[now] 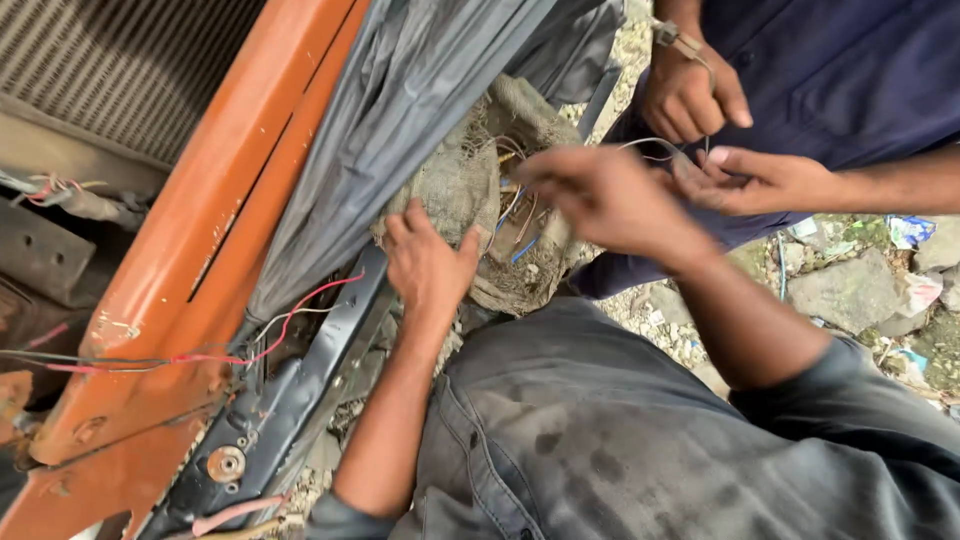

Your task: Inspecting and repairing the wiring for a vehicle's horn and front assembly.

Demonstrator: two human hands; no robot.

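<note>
Stony ground (850, 295) lies under an orange frame (200, 230). Left hand (430, 262) rests open on one sack (465, 185) of several thin wires (520, 215); right hand (605, 198) pinches one wire (650, 145). Two hands of a co-worker (720, 140) hold it too.

Stony ground (850, 295) carries gravel and what look like scraps of litter (908, 232) among the rocks.

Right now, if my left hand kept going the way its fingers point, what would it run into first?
The left hand points up and away, fingers already resting on the sackcloth bundle that holds loose wires. Going straight on, it would press deeper into that cloth, then probably meet the grey sheet behind, though depth is unclear.
</note>
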